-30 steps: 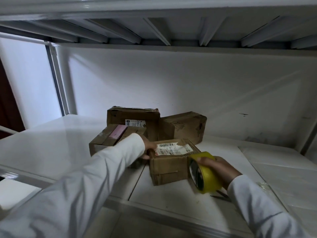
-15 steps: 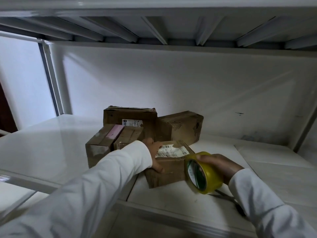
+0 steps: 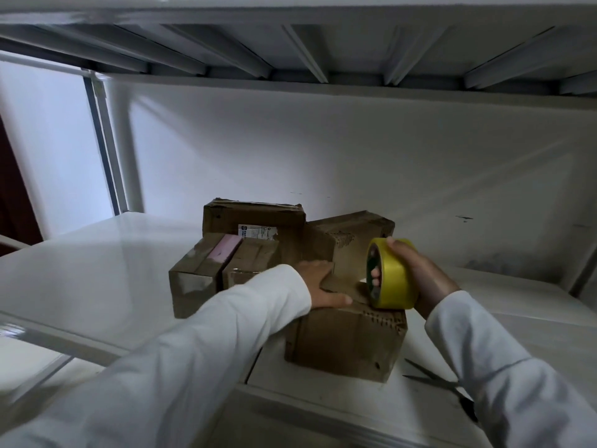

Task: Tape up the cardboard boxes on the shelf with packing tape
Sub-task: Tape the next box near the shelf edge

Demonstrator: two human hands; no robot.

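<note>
tape roll [image 3: 392, 274] now atop nearest box [image 3: 347, 339]

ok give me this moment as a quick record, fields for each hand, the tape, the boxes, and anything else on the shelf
left hand: flat on top of the front box, pressing it down
right hand: gripping the tape roll, fingers through its core
tape roll: yellow, held at the front box's top right edge
front box: near the shelf's front edge
other boxes: three, clustered behind
scissors: lying on the shelf, right of the front box
</note>
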